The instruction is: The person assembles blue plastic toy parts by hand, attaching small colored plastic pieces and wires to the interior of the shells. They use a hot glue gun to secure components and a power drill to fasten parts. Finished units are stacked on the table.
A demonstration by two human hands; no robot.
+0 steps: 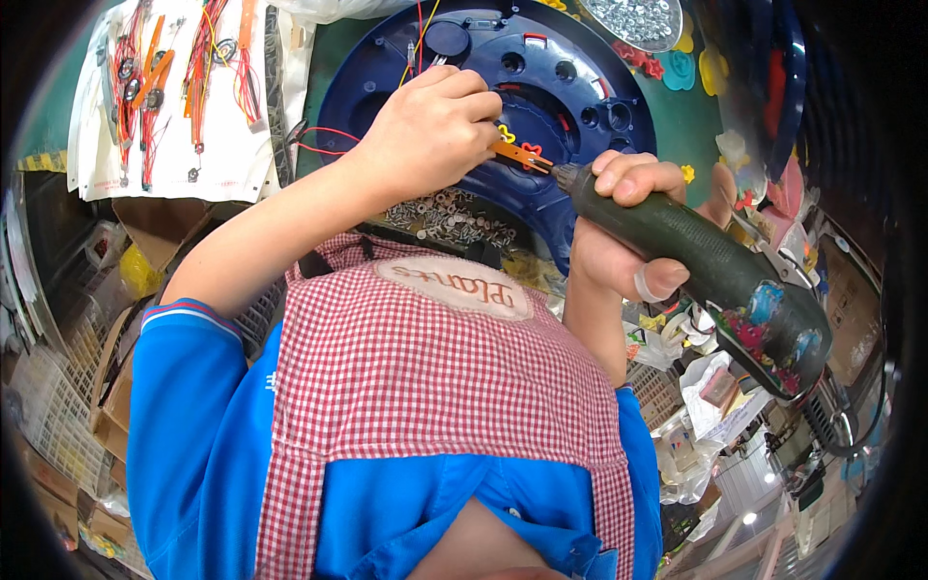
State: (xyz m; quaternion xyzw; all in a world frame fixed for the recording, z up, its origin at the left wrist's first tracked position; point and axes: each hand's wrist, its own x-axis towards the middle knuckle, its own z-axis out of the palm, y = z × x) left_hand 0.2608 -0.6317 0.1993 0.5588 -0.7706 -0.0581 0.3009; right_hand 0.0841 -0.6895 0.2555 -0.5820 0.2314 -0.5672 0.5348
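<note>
My right hand (633, 217) is wrapped around a dark green electric screwdriver (691, 251), its body slanting down to the right. Its narrow tip meets or hangs just over the right end of a narrow orange circuit strip (512, 152). The strip's other end sits at the fingers of my left hand (435, 130), which are closed on it. Both hands are above a large round dark blue plastic housing (367, 58) with holes, posts and a ring-shaped recess. Small yellow and red flower-shaped pieces (531, 155) show beside the strip. Red wires (329, 135) run out at the housing's left.
Wired orange strips with small speakers (145, 87) lie on a white sheet (87, 126) at the far left. Loose screws (449, 217) are heaped at the near table edge. A bowl of clear pieces (638, 19) stands far right, near colourful plastic shapes (713, 71).
</note>
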